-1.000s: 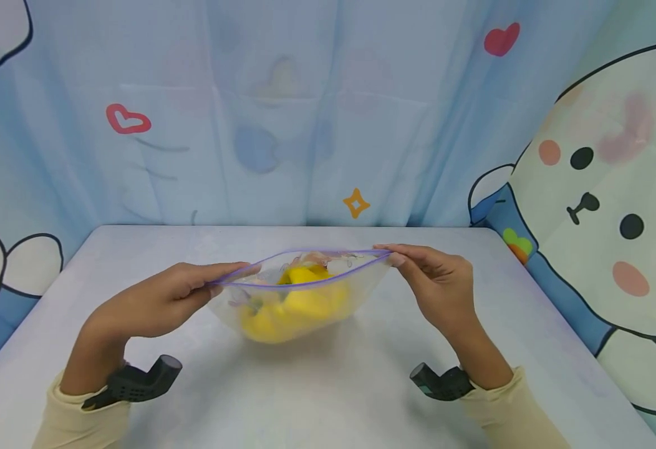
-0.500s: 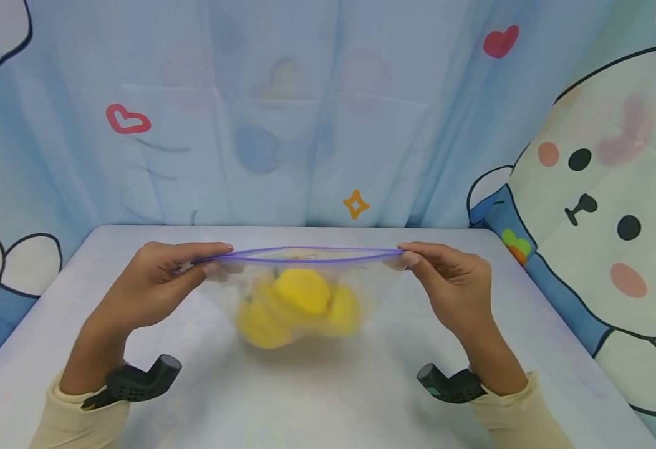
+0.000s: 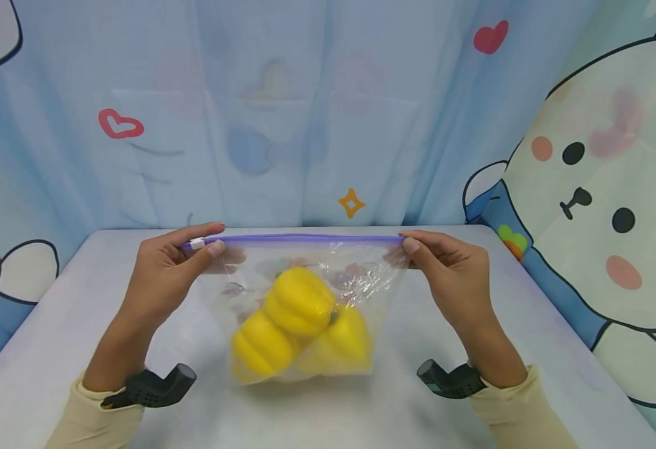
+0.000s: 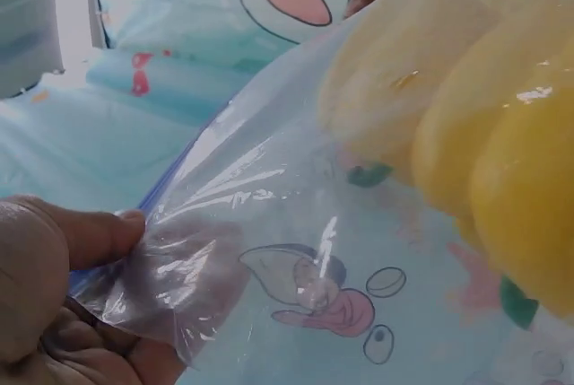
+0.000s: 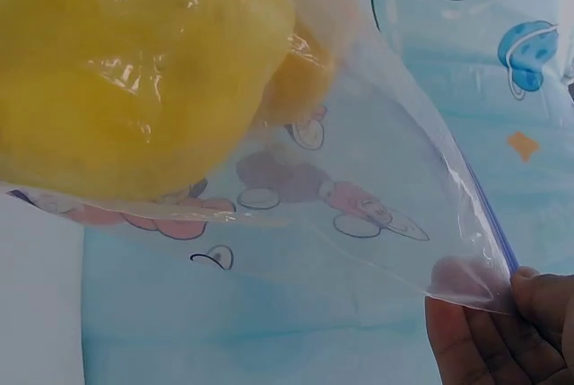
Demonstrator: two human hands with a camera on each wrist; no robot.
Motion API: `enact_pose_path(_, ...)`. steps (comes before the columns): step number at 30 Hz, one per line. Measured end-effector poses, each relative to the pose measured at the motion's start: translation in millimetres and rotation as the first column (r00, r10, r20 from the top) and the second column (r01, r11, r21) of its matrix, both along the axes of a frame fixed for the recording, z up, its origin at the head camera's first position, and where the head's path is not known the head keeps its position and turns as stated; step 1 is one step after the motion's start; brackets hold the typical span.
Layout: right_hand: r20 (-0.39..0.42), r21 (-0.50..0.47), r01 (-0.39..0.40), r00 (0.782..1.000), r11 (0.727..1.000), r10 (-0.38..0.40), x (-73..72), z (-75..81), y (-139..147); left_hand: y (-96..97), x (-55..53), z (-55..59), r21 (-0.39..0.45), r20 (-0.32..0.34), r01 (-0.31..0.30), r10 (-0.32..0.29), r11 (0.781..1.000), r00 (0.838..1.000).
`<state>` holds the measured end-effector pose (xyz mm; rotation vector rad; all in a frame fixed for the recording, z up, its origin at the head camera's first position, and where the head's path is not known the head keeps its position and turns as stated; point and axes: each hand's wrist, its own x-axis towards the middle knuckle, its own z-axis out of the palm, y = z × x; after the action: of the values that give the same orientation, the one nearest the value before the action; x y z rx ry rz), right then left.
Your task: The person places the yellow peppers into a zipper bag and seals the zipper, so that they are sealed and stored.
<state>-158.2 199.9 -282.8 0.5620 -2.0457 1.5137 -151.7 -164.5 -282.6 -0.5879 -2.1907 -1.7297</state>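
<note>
A clear slider zip bag (image 3: pixel 356 268) with a purple zip strip (image 3: pixel 311 238) hangs upright between my two hands. Inside it are several yellow bell peppers (image 3: pixel 300 302), a dark stem visible on one. My left hand (image 3: pixel 168 265) pinches the strip's left corner between thumb and fingers, right by the white slider (image 3: pixel 197 243). At the other top corner my right hand (image 3: pixel 454 268) pinches the bag's edge the same way. Up close, the left wrist view has the thumb (image 4: pixel 103 237) pressed on the crumpled plastic. Cartoon figures are printed on the bag's film.
Below the bag lies a pale white table (image 3: pixel 395 411), its far edge near the curtain (image 3: pixel 272 125). That blue curtain carries cartoon prints, with a large bear on the right. A black camera is strapped to each wrist.
The bag's mouth has gone from gaping to a flat, straight line. My left hand has risen and shifted left, stretching the strip, and the bag now faces me with the peppers lower in it.
</note>
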Motion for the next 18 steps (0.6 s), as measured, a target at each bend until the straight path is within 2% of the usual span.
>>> enact_pose_path(3,0.031,-0.006,0.035,0.999,0.999,-0.035,-4.2,-1.9,1,2.7,-4.5,-1.6,0.007,0.13,-0.019,0.018,1.0,0.991)
enact_pose_path(6,0.052,-0.029,0.05,0.997,0.998,-0.049,-9.4,-4.2,2,2.4,-8.0,-2.4,0.03,0.233,0.021,-0.027,0.999,0.972)
enact_pose_path(8,0.066,-0.051,0.055,0.996,0.997,-0.052,-12.3,-5.7,3,1.3,-9.6,-2.7,0.03,0.273,0.043,-0.049,0.999,0.961)
enact_pose_path(12,0.081,-0.092,0.028,0.997,0.995,-0.021,-15.3,-8.1,5,-0.6,-11.5,-3.9,0.077,0.261,0.113,-0.129,0.991,0.957)
enact_pose_path(18,0.059,-0.08,-0.001,0.998,0.997,0.006,-18.0,-9.7,8,-7.1,-10.8,-2.5,0.132,0.186,0.123,-0.147,0.984,0.972)
